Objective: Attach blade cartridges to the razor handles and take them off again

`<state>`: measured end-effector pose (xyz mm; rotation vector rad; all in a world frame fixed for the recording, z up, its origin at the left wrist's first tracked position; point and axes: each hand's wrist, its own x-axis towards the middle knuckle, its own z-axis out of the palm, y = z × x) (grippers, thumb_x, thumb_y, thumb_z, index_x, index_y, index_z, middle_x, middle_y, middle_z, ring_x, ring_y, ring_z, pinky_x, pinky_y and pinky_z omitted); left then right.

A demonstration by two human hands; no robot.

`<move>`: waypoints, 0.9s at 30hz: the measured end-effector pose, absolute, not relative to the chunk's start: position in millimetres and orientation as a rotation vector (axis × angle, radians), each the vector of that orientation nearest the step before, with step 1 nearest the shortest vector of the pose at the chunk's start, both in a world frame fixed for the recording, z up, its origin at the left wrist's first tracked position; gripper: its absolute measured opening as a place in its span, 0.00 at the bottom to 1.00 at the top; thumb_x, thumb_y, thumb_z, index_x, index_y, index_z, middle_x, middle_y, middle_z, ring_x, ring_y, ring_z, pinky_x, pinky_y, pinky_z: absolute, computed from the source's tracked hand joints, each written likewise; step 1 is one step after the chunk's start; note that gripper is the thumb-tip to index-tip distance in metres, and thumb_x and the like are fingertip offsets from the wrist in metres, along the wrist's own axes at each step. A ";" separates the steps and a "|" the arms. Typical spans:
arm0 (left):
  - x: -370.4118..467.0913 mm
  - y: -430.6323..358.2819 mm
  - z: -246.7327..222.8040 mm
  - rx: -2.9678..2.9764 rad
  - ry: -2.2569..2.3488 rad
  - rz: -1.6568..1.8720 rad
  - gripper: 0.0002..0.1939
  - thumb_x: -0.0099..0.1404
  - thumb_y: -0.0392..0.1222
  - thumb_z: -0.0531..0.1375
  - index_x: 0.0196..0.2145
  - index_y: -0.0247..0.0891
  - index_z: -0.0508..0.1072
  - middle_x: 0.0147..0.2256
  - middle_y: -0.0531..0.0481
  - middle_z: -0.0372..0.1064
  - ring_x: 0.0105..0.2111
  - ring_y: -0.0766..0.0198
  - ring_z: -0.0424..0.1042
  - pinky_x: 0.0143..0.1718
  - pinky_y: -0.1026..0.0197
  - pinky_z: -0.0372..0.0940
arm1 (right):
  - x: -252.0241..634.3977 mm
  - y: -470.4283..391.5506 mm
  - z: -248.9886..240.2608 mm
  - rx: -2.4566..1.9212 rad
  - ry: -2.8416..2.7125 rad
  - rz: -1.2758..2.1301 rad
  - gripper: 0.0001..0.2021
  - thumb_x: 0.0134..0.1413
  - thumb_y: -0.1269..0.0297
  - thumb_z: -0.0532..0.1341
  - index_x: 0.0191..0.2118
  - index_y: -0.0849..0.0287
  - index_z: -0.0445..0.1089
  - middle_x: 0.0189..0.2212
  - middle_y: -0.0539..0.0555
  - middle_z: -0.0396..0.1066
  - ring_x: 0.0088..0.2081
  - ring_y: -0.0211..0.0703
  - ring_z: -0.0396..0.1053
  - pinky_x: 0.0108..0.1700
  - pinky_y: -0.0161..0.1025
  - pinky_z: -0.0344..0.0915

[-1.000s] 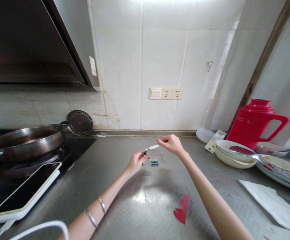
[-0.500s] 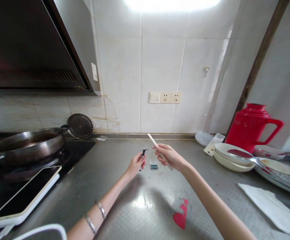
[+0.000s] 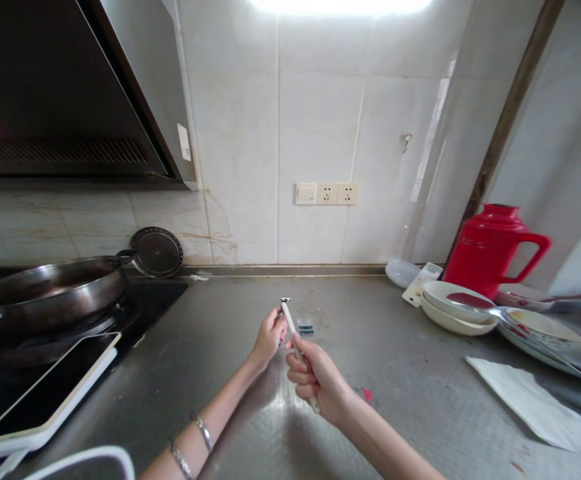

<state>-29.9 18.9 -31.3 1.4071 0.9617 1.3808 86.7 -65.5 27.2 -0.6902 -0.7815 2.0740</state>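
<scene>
My left hand (image 3: 270,335) is closed around the handle of a razor (image 3: 285,300), whose T-shaped head points up and away from me. Held in my closed right hand (image 3: 315,377) is a slim white stick (image 3: 289,319). The stick's far tip comes up to just below the razor head; whether they touch I cannot tell. Its lower end pokes out under my right palm. Just beyond my right hand, a small clear case with dark teal strips (image 3: 305,327) lies on the metal counter (image 3: 240,413).
At left, a steel pan (image 3: 50,287) stands on the black stove, near a white-cased phone (image 3: 50,393). On the right are a red thermos jug (image 3: 490,250), stacked bowls (image 3: 455,323), plates and a paper napkin (image 3: 535,400). Sockets (image 3: 337,194) sit on the tiled wall.
My right hand has moved left and toward me, bringing the white stick's tip to the razor head. My left hand still grips the razor, and the view has shifted slightly.
</scene>
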 end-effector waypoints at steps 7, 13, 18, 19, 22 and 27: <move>-23.7 7.7 -25.0 1.405 0.925 1.404 0.13 0.56 0.49 0.55 0.27 0.36 0.62 0.19 0.59 0.56 0.16 0.75 0.53 0.18 0.69 0.49 | 82.1 -65.3 36.3 -0.635 -0.623 2.079 0.16 0.56 0.55 0.53 0.23 0.59 0.52 0.11 0.39 0.41 0.12 0.24 0.32 0.12 0.23 0.29; -26.8 8.6 -26.4 1.412 0.964 1.413 0.12 0.58 0.49 0.54 0.29 0.37 0.62 0.17 0.61 0.51 0.14 0.75 0.50 0.16 0.70 0.47 | 78.9 -74.1 30.2 -0.641 -0.604 2.100 0.16 0.55 0.55 0.54 0.23 0.58 0.51 0.11 0.39 0.41 0.12 0.24 0.32 0.11 0.22 0.30; -25.1 5.4 -22.2 1.425 0.926 1.410 0.12 0.57 0.49 0.54 0.28 0.36 0.61 0.18 0.60 0.52 0.15 0.76 0.51 0.17 0.70 0.48 | 77.7 -72.0 32.4 -0.559 -0.554 2.077 0.15 0.55 0.56 0.54 0.24 0.59 0.53 0.11 0.39 0.41 0.12 0.24 0.32 0.11 0.22 0.30; -24.7 4.2 -20.9 1.402 0.928 1.397 0.12 0.57 0.49 0.55 0.29 0.36 0.61 0.18 0.60 0.52 0.15 0.76 0.50 0.16 0.70 0.48 | 76.2 -73.1 30.5 -0.563 -0.550 2.084 0.15 0.55 0.56 0.54 0.24 0.59 0.53 0.12 0.39 0.41 0.12 0.24 0.32 0.11 0.22 0.31; -24.5 1.6 -17.4 1.355 0.949 1.362 0.13 0.56 0.51 0.55 0.30 0.37 0.61 0.17 0.61 0.51 0.12 0.77 0.48 0.14 0.70 0.45 | 73.3 -76.6 27.2 -0.590 -0.552 2.111 0.15 0.54 0.55 0.54 0.24 0.58 0.53 0.12 0.39 0.42 0.12 0.24 0.33 0.11 0.22 0.30; -23.5 -2.5 -11.1 1.385 0.928 1.408 0.13 0.55 0.49 0.56 0.27 0.36 0.61 0.18 0.59 0.54 0.16 0.75 0.52 0.18 0.70 0.49 | 75.4 -72.0 34.0 -0.534 -0.549 2.064 0.14 0.53 0.56 0.56 0.25 0.58 0.54 0.12 0.39 0.41 0.13 0.24 0.32 0.12 0.22 0.30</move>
